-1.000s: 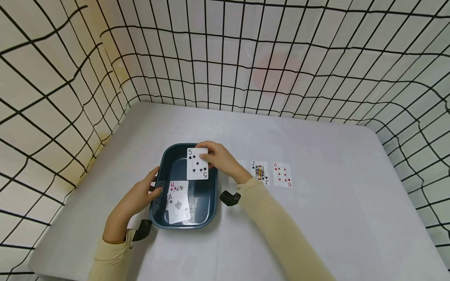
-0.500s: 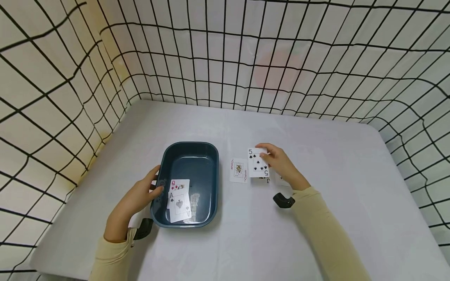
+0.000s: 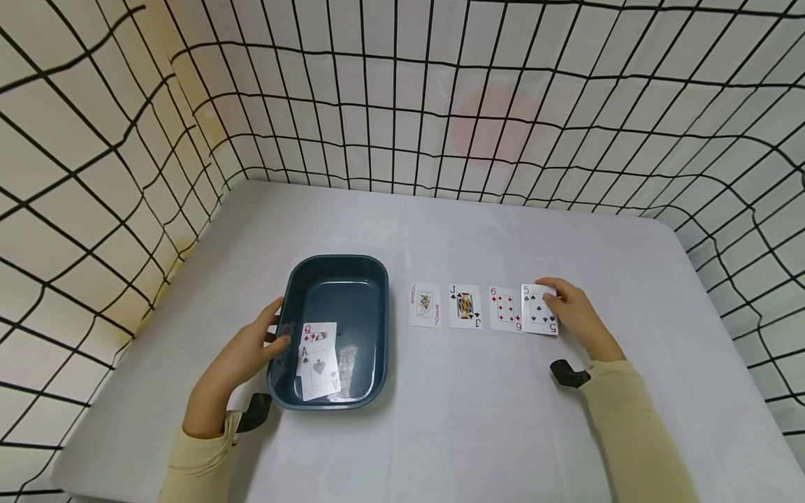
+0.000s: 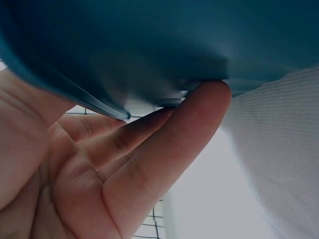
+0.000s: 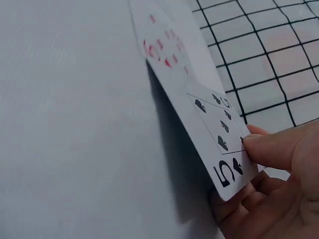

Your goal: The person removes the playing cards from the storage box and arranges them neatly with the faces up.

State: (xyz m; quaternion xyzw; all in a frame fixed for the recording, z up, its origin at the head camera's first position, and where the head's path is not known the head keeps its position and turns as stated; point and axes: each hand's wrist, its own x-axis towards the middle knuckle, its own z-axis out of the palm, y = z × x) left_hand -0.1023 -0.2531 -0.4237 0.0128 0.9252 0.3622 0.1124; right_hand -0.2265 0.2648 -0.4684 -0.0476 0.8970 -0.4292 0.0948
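Now my right hand (image 3: 575, 316) pinching the five of spades (image 3: 539, 309) — tilted beside the six of diamonds (image 3: 506, 309), my left hand (image 3: 242, 353) gripping the blue tray (image 3: 295, 283) rim.

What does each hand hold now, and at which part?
The right hand pinches the five of spades at its right edge. The left hand grips the blue tray by its left rim.

We see the five of spades (image 3: 539, 309), a white card face up, pinched at its right edge and tilted off the table, just right of the six of diamonds (image 3: 505, 309). The dark blue tray (image 3: 295, 279), held at its left rim, sits upright on the table.
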